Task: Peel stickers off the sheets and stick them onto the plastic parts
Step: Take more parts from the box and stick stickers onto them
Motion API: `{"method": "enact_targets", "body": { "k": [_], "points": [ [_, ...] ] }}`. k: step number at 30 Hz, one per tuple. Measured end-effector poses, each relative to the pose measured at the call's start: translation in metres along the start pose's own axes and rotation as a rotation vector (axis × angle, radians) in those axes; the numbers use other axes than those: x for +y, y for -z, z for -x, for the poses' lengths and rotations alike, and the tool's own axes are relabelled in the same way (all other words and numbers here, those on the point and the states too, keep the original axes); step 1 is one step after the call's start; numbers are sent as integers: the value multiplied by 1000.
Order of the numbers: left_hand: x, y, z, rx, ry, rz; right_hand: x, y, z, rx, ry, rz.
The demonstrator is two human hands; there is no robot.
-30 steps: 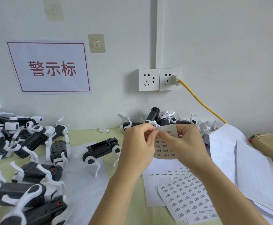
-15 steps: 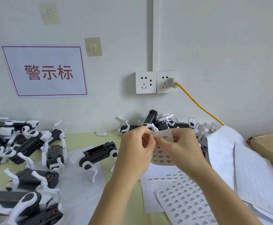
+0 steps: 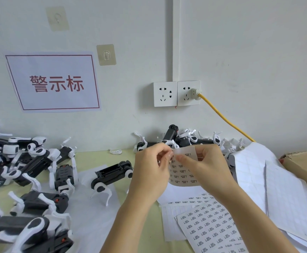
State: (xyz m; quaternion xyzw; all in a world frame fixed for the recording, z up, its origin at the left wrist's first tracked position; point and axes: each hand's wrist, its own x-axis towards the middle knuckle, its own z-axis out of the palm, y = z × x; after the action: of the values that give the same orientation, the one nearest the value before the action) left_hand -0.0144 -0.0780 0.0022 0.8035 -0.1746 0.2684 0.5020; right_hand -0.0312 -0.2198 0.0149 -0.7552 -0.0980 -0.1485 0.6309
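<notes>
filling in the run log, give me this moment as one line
step: peeling sticker | left hand: pinching sticker at sheet's top edge | right hand: holding sticker sheet | plastic part: on table, untouched

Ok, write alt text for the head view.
Two hands hold up a sticker sheet: the left hand pinches at its top edge, the right hand grips it. Black-and-white plastic parts lie on the green table, and more sticker sheets lie below.

White wall with red-lettered sign, double socket, pale-green table.
</notes>
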Motion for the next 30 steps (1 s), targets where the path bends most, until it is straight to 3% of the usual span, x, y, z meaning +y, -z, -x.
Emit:
{"method": "enact_targets", "body": {
  "k": [8,12,16,21,23,26,28,30],
  "points": [
    [5,-3,2,78,35,-12,0,-1,0,-10,30,29],
    [7,-4,0,137,208,141,0,-1,0,12,36,11],
    [6,-1,-2,203,502,449,4,1,-4,175,-5,77],
    [3,5,-1,261,610,465,9,11,-7,386,-176,180],
    [5,5,0,261,612,453,12,18,-9,361,-248,348],
    [7,5,2,257,595,434,19,24,-9,289,-328,802],
    [7,5,2,261,576,416,17,20,-8,312,-250,825],
    [6,4,2,263,569,397,11,12,-5,248,-90,580]
  ]
}}
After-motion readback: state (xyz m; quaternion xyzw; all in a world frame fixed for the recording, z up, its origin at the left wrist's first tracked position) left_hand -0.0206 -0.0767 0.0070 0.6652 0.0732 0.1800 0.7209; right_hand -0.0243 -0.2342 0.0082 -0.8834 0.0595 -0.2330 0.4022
